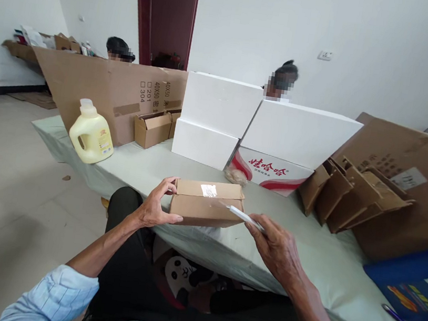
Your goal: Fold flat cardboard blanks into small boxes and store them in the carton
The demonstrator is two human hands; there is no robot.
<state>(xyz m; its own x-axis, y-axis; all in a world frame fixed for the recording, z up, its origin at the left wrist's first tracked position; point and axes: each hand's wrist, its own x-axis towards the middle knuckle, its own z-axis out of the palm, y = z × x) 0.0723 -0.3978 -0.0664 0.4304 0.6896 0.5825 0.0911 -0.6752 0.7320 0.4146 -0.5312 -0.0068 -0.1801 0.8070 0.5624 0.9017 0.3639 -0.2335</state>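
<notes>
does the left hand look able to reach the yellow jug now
Probably yes: nothing stands between the left hand and the yellow jug, though it would likely have to release the cardboard box.

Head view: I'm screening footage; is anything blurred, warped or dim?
Head view, middle: box fairly sharp, softly lit; head view, left: bottle leans, likely lens distortion; head view, lower right: blue container dim and soft; head view, back: two people partly pixelated.

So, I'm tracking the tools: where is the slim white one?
The slim white tool is just right of centre in the head view, held in the right hand, its tip near the right end of the cardboard box.
</notes>
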